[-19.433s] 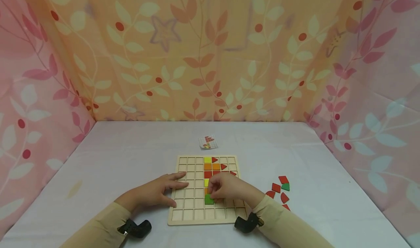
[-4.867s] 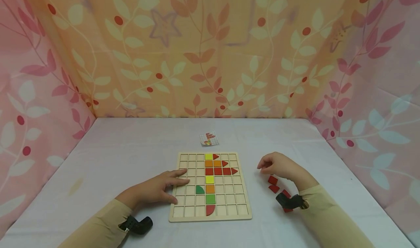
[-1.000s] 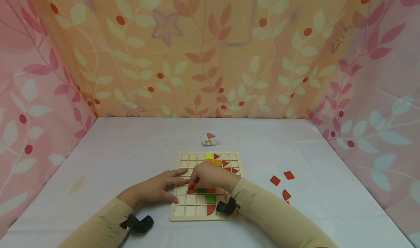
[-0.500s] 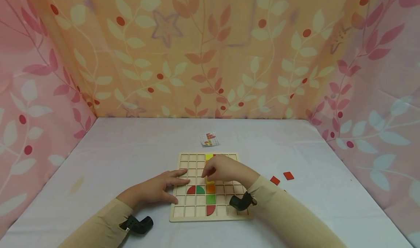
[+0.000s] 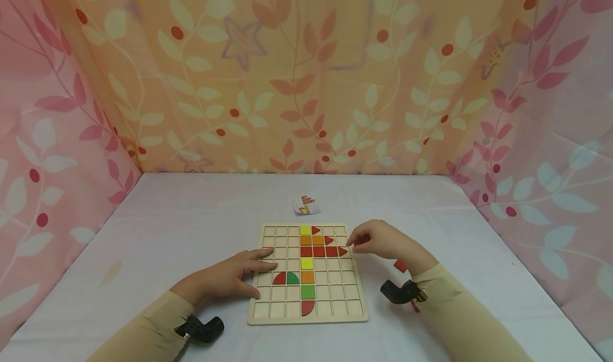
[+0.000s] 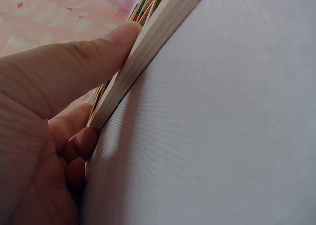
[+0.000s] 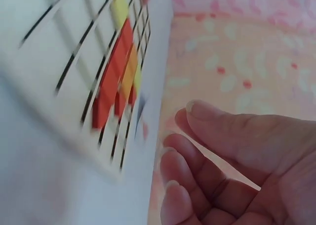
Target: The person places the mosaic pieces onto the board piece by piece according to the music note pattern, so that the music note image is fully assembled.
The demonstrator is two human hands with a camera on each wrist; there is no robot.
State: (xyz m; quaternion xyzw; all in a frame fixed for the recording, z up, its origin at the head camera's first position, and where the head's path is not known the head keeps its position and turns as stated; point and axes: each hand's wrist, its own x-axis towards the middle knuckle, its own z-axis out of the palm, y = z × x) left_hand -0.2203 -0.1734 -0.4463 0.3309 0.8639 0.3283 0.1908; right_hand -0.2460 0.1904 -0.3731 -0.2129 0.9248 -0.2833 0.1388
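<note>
A wooden grid board [image 5: 335, 293] lies flat on the table. My left hand [image 5: 225, 274] rests on its left edge, fingers spread over the rim and thumb lower down; the left wrist view has the thumb [image 6: 94, 62] along the board's side. A column of yellow, orange, red and green squares stands in the grid, with red triangles ending three rows. A red quarter-circle tile [image 5: 279, 279] and a green quarter-circle tile [image 5: 292, 278] sit side by side left of the column; another red one [image 5: 307, 307] is at its foot. My right hand [image 5: 385, 240] hovers by the board's right edge, fingers loosely bent, holding nothing.
A small printed card [image 5: 305, 204] with a coloured grid picture lies behind the board. Right of the board, a red tile [image 5: 400, 266] and another red piece [image 5: 415, 306] show partly beneath my right arm. Patterned cloth [image 5: 306, 85] hangs behind and at both sides.
The red quarter-circle beside the green one has been let go in its cell. My right hand has moved off the board to the right. My left hand has stayed put.
</note>
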